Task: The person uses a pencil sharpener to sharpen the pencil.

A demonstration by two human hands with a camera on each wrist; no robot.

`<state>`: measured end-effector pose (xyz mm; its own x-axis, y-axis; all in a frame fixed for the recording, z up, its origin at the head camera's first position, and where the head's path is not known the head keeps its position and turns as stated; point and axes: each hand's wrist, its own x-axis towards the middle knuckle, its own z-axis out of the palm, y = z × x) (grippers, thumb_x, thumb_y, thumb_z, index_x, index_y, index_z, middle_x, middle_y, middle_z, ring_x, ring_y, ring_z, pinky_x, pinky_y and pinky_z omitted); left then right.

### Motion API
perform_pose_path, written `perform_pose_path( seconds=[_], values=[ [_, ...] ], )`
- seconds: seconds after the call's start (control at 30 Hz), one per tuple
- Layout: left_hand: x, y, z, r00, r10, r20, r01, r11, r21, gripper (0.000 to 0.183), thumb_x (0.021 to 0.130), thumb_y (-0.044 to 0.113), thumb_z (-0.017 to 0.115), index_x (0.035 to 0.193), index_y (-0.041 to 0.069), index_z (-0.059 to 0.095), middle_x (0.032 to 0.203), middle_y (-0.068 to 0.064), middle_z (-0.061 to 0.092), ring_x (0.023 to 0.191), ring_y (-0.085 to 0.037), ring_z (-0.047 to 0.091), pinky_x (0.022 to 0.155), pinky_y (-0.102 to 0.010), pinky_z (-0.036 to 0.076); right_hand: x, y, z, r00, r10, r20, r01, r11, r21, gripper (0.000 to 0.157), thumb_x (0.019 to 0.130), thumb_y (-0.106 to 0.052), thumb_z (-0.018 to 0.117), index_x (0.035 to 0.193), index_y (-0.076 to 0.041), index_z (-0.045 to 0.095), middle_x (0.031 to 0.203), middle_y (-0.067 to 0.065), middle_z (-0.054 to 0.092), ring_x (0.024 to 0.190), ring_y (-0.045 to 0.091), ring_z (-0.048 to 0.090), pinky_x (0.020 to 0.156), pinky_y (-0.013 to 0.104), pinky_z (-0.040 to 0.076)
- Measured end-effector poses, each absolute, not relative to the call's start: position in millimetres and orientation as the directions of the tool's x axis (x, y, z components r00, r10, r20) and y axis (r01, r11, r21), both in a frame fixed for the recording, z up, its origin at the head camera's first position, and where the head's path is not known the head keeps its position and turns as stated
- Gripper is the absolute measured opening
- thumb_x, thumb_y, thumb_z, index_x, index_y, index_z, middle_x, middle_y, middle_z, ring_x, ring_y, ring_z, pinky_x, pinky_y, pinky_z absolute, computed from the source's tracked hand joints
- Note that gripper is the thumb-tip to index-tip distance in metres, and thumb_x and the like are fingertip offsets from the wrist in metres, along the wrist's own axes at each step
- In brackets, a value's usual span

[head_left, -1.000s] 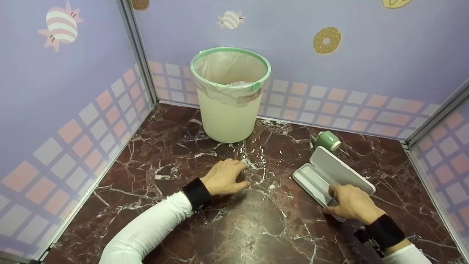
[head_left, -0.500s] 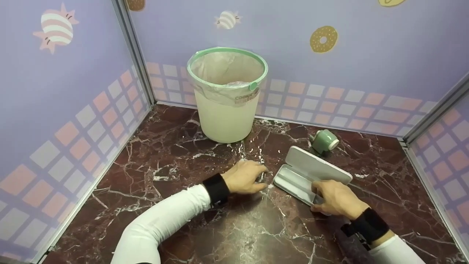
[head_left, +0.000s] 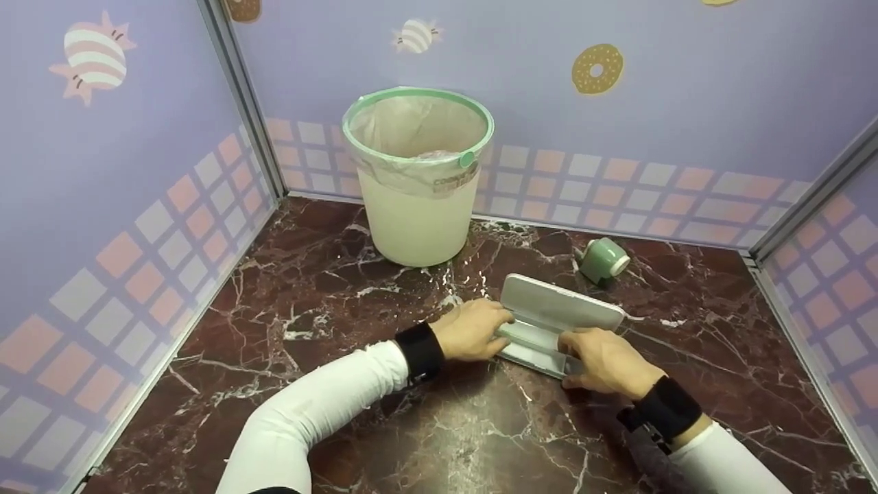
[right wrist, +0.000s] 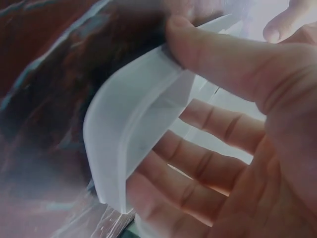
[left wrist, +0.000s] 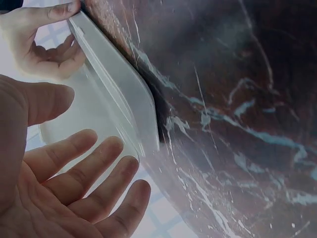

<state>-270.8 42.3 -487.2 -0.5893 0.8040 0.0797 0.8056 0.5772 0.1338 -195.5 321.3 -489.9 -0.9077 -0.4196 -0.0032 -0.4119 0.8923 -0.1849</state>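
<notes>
A white hinged case, like a pencil case (head_left: 561, 302), stands on the marbled table with its lid raised and its compartments facing up. My right hand (head_left: 610, 360) grips its front wall near the right end; in the right wrist view, the thumb is outside and the fingers (right wrist: 198, 166) reach inside. My left hand (head_left: 473, 329) is at the case's left end. In the left wrist view, its fingers (left wrist: 99, 153) are slightly bent and spread beside the case, pinching nothing. Whether they touch it cannot be told.
A pale bin (head_left: 418, 213) with a green rim and a plastic liner stands at the back. Behind the case, a green mug (head_left: 603, 259) lies on its side. White specks (head_left: 449, 278) dot the table before the bin. Patterned panels (head_left: 535, 103) enclose the table.
My right hand has slid the case left, away from the mug. My left hand has moved right to the case's left end. The view has shifted slightly.
</notes>
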Motion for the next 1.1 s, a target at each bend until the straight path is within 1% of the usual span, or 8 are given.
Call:
perform_pose_path(
  seconds=[0.13,0.27,0.43,0.5,0.67,0.87,1.0,1.1],
  values=[
    [-271,45,-490,-0.576,0.812,0.088,0.816,0.567,0.111,0.034,0.108,0.031,0.07,0.135,0.011,0.075,0.127,-0.005,0.081,0.117,-0.024,0.077,0.109,-0.037,0.06,-200,313,-491,-0.893,-0.449,0.005,-0.442,0.878,-0.182,0.042,0.072,-0.023,0.102,0.098,-0.017,0.07,0.092,-0.002,0.072,0.081,0.018,0.067,0.075,0.046,0.06],
    [-272,46,-493,-0.549,0.829,0.103,0.835,0.541,0.096,0.027,0.107,0.021,0.067,0.13,0.011,0.077,0.12,-0.005,0.082,0.109,-0.024,0.078,0.105,-0.037,0.062,-203,307,-493,-0.877,-0.478,0.038,-0.477,0.861,-0.177,0.043,0.07,-0.022,0.103,0.099,-0.016,0.072,0.09,-0.001,0.073,0.077,0.015,0.063,0.071,0.042,0.057],
    [-273,48,-499,-0.535,0.84,0.095,0.845,0.529,0.082,0.027,0.104,0.013,0.064,0.127,0.012,0.078,0.12,-0.004,0.083,0.108,-0.023,0.08,0.105,-0.037,0.062,-207,301,-495,-0.856,-0.511,0.076,-0.516,0.837,-0.181,0.043,0.069,-0.02,0.102,0.101,-0.015,0.073,0.092,0.0,0.075,0.079,0.017,0.066,0.073,0.042,0.058],
    [-273,48,-501,-0.542,0.837,0.08,0.84,0.536,0.082,0.027,0.104,0.012,0.063,0.127,0.013,0.078,0.12,-0.004,0.083,0.108,-0.024,0.08,0.104,-0.037,0.063,-208,300,-495,-0.854,-0.515,0.081,-0.52,0.832,-0.192,0.042,0.069,-0.019,0.101,0.101,-0.015,0.074,0.093,0.001,0.075,0.082,0.018,0.068,0.075,0.044,0.059],
    [-273,46,-506,-0.565,0.823,0.061,0.825,0.562,0.065,0.023,0.103,0.012,0.064,0.121,0.015,0.078,0.115,-0.003,0.083,0.103,-0.025,0.08,0.096,-0.037,0.065,-211,297,-497,-0.847,-0.523,0.095,-0.53,0.82,-0.215,0.04,0.071,-0.016,0.1,0.101,-0.014,0.074,0.095,0.001,0.076,0.083,0.019,0.069,0.077,0.045,0.06],
    [-274,43,-506,-0.596,0.8,0.073,0.803,0.596,0.024,0.019,0.097,0.012,0.069,0.114,0.014,0.078,0.112,-0.004,0.082,0.102,-0.025,0.08,0.096,-0.038,0.065,-215,293,-500,-0.819,-0.557,0.138,-0.573,0.797,-0.191,0.041,0.074,-0.017,0.101,0.105,-0.011,0.075,0.101,0.003,0.077,0.085,0.021,0.073,0.078,0.045,0.062],
    [-273,43,-505,-0.609,0.789,0.079,0.791,0.612,-0.015,0.013,0.095,0.015,0.072,0.106,0.014,0.079,0.109,-0.004,0.082,0.099,-0.026,0.079,0.091,-0.039,0.065,-216,292,-502,-0.813,-0.56,0.159,-0.581,0.792,-0.185,0.043,0.074,-0.016,0.101,0.109,-0.011,0.076,0.105,0.004,0.078,0.09,0.025,0.077,0.082,0.048,0.065],
    [-272,43,-506,-0.617,0.783,0.081,0.783,0.621,-0.038,0.012,0.095,0.016,0.072,0.105,0.015,0.08,0.11,-0.005,0.081,0.098,-0.027,0.078,0.086,-0.039,0.064,-217,291,-503,-0.812,-0.557,0.176,-0.583,0.793,-0.18,0.045,0.074,-0.016,0.101,0.111,-0.01,0.077,0.106,0.005,0.078,0.092,0.027,0.078,0.084,0.049,0.066]
  ],
)
